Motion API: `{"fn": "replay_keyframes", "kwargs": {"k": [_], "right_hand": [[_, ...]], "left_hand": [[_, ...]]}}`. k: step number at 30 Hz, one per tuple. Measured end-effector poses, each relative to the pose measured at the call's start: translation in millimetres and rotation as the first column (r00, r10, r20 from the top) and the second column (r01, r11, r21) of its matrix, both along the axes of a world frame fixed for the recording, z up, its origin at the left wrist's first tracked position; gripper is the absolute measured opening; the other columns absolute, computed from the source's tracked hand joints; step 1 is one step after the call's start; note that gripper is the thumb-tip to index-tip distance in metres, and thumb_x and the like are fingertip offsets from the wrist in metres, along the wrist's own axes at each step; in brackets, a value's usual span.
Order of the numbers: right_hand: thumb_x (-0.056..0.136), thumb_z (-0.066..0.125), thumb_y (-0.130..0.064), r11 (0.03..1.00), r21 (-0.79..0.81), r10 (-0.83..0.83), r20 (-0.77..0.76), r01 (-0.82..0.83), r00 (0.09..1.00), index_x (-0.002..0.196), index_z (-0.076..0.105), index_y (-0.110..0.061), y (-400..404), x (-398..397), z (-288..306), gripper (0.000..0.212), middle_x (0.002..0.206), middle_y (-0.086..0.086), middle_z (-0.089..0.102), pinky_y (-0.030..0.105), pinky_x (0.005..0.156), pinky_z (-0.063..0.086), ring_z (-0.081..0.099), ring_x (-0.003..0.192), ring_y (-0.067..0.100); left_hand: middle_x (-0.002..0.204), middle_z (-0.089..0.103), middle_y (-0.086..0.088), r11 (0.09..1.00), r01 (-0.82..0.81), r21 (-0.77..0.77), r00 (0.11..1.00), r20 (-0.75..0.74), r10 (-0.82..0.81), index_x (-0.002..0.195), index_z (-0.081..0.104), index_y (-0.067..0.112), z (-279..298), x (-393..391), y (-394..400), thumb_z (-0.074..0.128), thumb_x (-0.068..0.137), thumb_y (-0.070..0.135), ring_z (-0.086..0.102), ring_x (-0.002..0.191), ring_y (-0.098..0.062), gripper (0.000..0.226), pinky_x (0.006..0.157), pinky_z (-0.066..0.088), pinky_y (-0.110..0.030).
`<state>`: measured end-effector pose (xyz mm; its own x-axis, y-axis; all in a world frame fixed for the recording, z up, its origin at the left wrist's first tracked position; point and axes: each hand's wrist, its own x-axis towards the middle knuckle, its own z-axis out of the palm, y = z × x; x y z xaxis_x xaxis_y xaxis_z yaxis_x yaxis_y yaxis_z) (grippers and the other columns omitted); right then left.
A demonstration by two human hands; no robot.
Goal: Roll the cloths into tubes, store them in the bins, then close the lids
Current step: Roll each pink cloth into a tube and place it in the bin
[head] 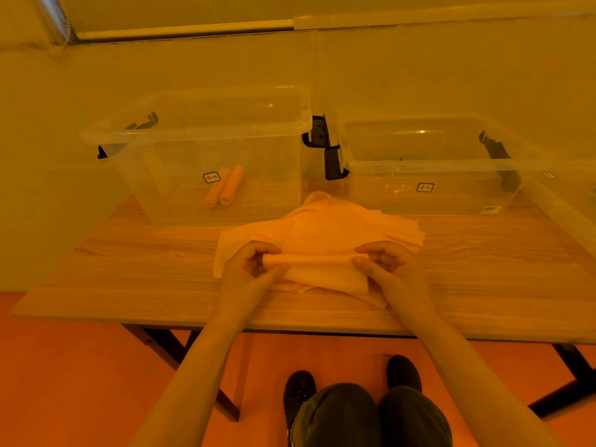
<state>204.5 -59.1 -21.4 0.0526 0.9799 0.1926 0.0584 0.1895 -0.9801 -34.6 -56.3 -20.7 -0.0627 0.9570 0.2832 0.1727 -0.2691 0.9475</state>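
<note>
Head view: both hands (250, 266) (387, 264) pinch rolled cloth (314, 260).

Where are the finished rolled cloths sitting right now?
In the head view, two rolled cloths lie side by side on the floor of the left bin, just behind its front label; the right bin shows none.

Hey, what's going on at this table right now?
A person is rolling a cloth into a tube, the left hand and right hand pinching its ends above a pile of cloths. Two rolled cloths already lie in the left bin. Both bins are open.
</note>
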Motion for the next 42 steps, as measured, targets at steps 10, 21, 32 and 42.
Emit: {"fn": "replay_keyframes", "kwargs": {"k": [10, 21, 32, 42], "right_hand": [[0.081, 0.072, -0.011, 0.999, -0.038, 0.028, -0.059, -0.030, 0.998, 0.094, 0.072, -0.022, -2.9, -2.6, 4.2, 0.016, 0.083, 0.000, 0.075, 0.021, 0.068, 0.055, 0.070, 0.082, 0.011], [0.074, 0.080, -0.013, 0.998, -0.056, 0.019, 0.053, -0.016, 0.998, 0.082, 0.071, -0.034, -2.8, -2.9, 2.7, 0.025, 0.088, -0.001, 0.072, 0.024, 0.061, 0.052, 0.066, 0.076, 0.008], [0.087, 0.067, -0.021, 0.999, -0.018, 0.034, 0.041, -0.033, 0.999, 0.081, 0.070, -0.019, -0.3, -1.5, 0.7, 0.007, 0.079, -0.002, 0.071, 0.035, 0.071, 0.052, 0.066, 0.078, 0.014], [0.072, 0.078, -0.014, 0.998, -0.012, 0.058, -0.021, -0.058, 0.998, 0.088, 0.073, -0.023, -0.4, 0.3, 0.1, 0.019, 0.099, -0.001, 0.073, 0.024, 0.072, 0.054, 0.068, 0.096, 0.013]], "left_hand": [[0.100, 0.066, 0.000, 1.000, -0.020, -0.005, 1.000, 0.006, 0.020, 0.091, 0.068, 0.021, -0.8, -0.7, -0.8, 0.075, 0.077, 0.002, 0.063, 0.098, -0.012, 0.024, 0.084, 0.052, -0.031], [0.096, 0.065, 0.003, 0.999, -0.025, 0.022, 0.998, -0.060, 0.026, 0.089, 0.068, 0.022, 0.3, -1.1, -1.7, 0.076, 0.076, 0.003, 0.061, 0.094, -0.010, 0.025, 0.082, 0.051, -0.030], [0.098, 0.071, 0.009, 0.999, 0.037, -0.023, 0.999, -0.027, -0.037, 0.090, 0.073, 0.030, 0.6, 0.1, 0.3, 0.075, 0.077, 0.007, 0.064, 0.098, -0.011, 0.027, 0.084, 0.052, -0.031], [0.093, 0.070, 0.010, 1.000, 0.016, -0.013, 0.997, -0.071, -0.016, 0.094, 0.069, 0.021, 0.7, 6.0, -1.8, 0.075, 0.078, 0.005, 0.064, 0.090, -0.004, 0.023, 0.078, 0.052, -0.022]]}}
